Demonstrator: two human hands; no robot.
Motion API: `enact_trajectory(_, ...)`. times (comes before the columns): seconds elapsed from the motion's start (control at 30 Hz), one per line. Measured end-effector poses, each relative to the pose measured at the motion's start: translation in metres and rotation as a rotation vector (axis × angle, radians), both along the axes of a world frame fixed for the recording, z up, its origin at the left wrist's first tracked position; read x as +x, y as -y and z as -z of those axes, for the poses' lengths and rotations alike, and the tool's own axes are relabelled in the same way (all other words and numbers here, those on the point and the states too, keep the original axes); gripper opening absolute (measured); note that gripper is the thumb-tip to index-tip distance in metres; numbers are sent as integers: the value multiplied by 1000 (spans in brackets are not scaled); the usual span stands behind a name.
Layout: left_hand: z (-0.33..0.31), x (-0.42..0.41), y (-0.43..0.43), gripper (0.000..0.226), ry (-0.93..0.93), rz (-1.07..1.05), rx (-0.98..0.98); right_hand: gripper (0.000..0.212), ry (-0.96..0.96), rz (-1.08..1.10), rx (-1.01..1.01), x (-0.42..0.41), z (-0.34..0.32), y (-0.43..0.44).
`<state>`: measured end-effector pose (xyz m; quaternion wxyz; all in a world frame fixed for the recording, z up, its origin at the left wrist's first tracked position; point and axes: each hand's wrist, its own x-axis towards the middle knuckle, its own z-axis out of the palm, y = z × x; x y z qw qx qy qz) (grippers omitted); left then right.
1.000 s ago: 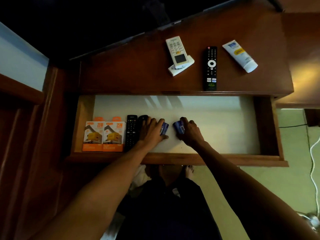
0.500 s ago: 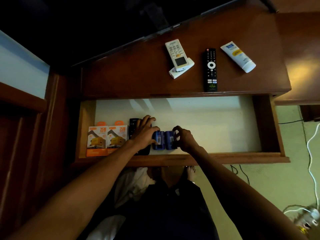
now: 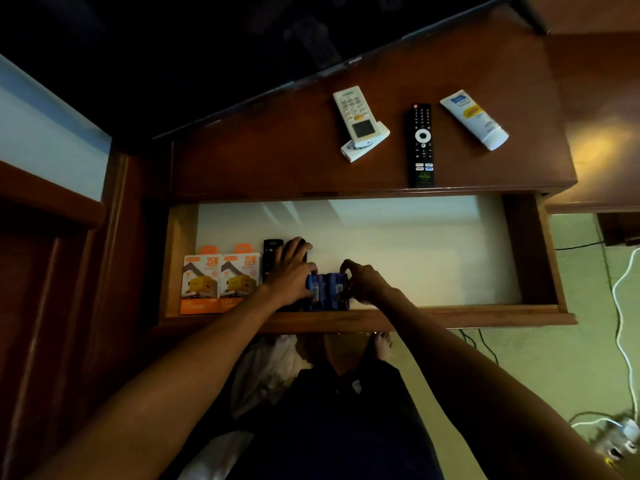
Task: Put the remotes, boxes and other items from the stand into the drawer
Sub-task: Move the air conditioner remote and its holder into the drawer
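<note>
While both hands grip, left hand (image 3: 292, 271), right hand (image 3: 363, 282), two blue boxes (image 3: 327, 292) side by side, long axes front-to-back in drawer (image 3: 533, 258)

Blue boxes (image 3: 327, 292) now together, nearer front.

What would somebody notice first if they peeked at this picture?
Probably the two hands, left and right, pressing two blue boxes together at the front of the open drawer. Next, the bright orange boxes in the drawer's left corner. Up on the stand still lie a white remote, a black remote and a tube.
</note>
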<state>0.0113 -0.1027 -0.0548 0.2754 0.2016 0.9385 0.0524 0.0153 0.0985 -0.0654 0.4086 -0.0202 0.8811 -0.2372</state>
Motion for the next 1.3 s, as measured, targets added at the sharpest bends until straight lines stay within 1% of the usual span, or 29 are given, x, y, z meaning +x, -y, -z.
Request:
enact_trajectory(0.07,-8,-4,-3,49,22,-51,49,60,38,-50,18,-8,-14,-4)
enact_trajectory(0.13,-25,-14,-9,41,11,-167,193,61,9,-71,22,-20,-33,-14)
enact_trajectory(0.17,-35,-20,-12,35,-21,-234,276,56,-22,-61,13,-26,-42,-20)
enact_trajectory(0.23,-61,-42,-21,24,-173,-350,376,44,-120,-4,-15,-43,-65,-35)
enact_trajectory(0.27,-72,-55,-26,22,-238,-405,413,38,-177,35,-28,-52,-77,-43)
enact_trajectory(0.33,-95,-88,-39,23,-286,-516,518,27,-297,130,-41,-72,-100,-58)
enact_trajectory(0.4,-114,-122,-57,29,-291,-625,609,18,-406,230,-54,-93,-117,-72)
enact_trajectory(0.43,-121,-138,-67,35,-298,-672,621,14,-446,263,-60,-103,-123,-79)
enact_trajectory(0.5,-126,-168,-87,53,-266,-754,619,13,-477,303,-46,-123,-135,-90)
enact_trajectory(0.6,-122,-204,-117,87,-142,-886,590,13,-449,307,-57,-154,-145,-105)
enact_trajectory(0.67,-118,-217,-137,103,-77,-946,589,18,-438,270,-68,-173,-147,-115)
enact_trajectory(0.77,-108,-224,-160,114,-61,-992,554,22,-445,181,-95,-198,-146,-126)
enact_trajectory(0.83,-101,-227,-163,110,-105,-1039,536,26,-445,132,-119,-212,-146,-129)
enact_trajectory(0.93,-101,-225,-149,103,-144,-1100,560,34,-463,103,-183,-227,-142,-124)
enact_trajectory(1.03,-105,-216,-120,96,-171,-1130,661,54,-490,67,-200,-237,-130,-108)
enact_trajectory(1.1,-107,-209,-97,92,-165,-1156,714,74,-490,-35,-169,-242,-120,-95)
enact_trajectory(1.17,-109,-201,-74,92,-155,-1183,748,86,-468,-162,-125,-248,-117,-83)
enact_trajectory(1.23,-113,-191,-53,90,-153,-1195,768,87,-482,-323,-66,-254,-116,-73)
enact_trajectory(1.3,-119,-181,-36,85,-143,-1207,786,83,-480,-460,-10,-258,-115,-63)
